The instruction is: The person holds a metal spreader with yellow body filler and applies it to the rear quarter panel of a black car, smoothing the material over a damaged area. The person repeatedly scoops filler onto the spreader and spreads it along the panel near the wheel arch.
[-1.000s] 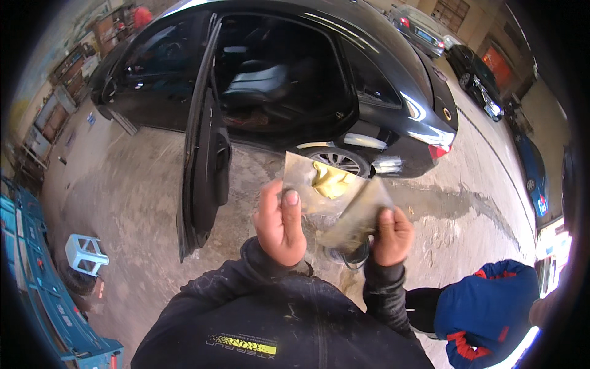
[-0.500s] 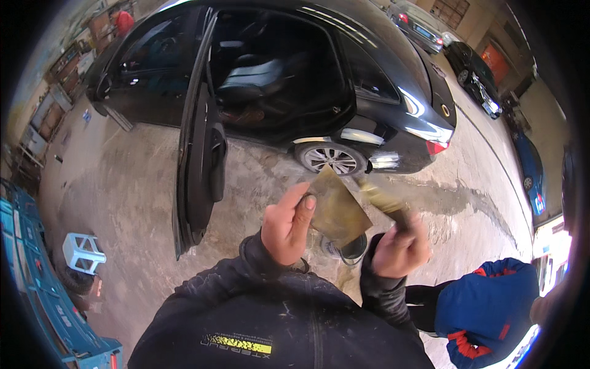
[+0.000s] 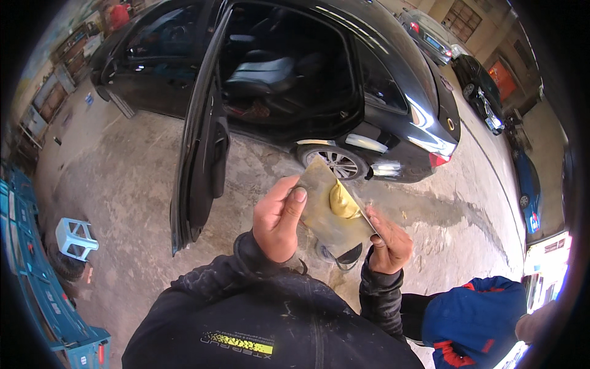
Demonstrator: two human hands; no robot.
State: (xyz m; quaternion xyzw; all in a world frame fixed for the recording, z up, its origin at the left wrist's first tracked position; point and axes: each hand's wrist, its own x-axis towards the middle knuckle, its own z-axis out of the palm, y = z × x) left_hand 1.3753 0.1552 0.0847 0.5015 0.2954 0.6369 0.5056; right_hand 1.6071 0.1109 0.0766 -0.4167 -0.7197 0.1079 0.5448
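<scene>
My left hand (image 3: 276, 220) grips a flat, stained putty board (image 3: 326, 229) by its left edge, thumb on top. A soft mound of yellow filler putty (image 3: 343, 203) lies on the board's right side. My right hand (image 3: 389, 243) pinches a thin putty scraper (image 3: 369, 221), seen almost edge-on, whose blade meets the putty. Beyond my hands stands a black car (image 3: 264, 132) with its rear door (image 3: 200, 154) open. Pale bare patches show above and behind its rear wheel (image 3: 335, 163). Below the board, a small dark bucket (image 3: 349, 257) is partly hidden.
At the right, close by, is a person in a blue jacket (image 3: 473, 313). A light-blue plastic stool (image 3: 76, 238) and a teal metal rack or bench (image 3: 37, 270) stand at the left. Other parked cars (image 3: 479, 89) line the far right. Someone in red (image 3: 118, 15) is far left.
The scraper has come down from above the board's right edge onto the putty, which is now heaped in a mound. My right hand moved left and slightly down. The view shifted a little.
</scene>
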